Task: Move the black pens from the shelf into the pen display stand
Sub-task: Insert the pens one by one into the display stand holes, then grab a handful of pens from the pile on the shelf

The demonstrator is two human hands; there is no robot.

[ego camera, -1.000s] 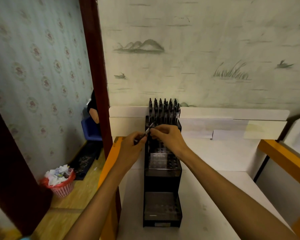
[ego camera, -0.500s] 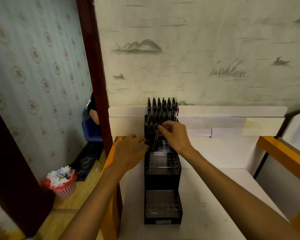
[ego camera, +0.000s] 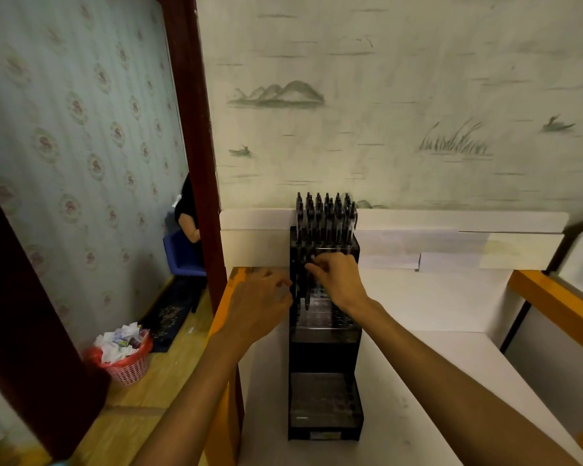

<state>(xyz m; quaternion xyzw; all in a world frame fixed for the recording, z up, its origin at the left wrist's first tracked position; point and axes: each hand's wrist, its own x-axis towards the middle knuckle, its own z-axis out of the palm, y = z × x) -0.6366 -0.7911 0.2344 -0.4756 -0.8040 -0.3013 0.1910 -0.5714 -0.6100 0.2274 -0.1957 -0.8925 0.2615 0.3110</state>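
A black tiered pen display stand [ego camera: 324,344] stands on a white shelf [ego camera: 428,371] against the wall. Its top tier holds several upright black pens [ego camera: 325,213]. My right hand [ego camera: 337,280] is over the middle tier, fingers pinched on one black pen [ego camera: 307,294] held upright with its tip down at the left side of that tier's holes. My left hand [ego camera: 258,307] hovers just left of the stand, fingers loosely curled with nothing in them. The lowest tier [ego camera: 323,398] holds no pens.
A dark red door frame [ego camera: 196,129] rises left of the shelf. An orange-edged panel [ego camera: 559,304] stands at right. On the wooden floor at left sits a pink bin [ego camera: 125,358] full of paper. A person on a blue chair [ego camera: 182,253] is partly seen beyond the doorway.
The pen passed from my left hand to my right, which turned it upright and lowered it to the middle tier. My left hand drew back to the left.
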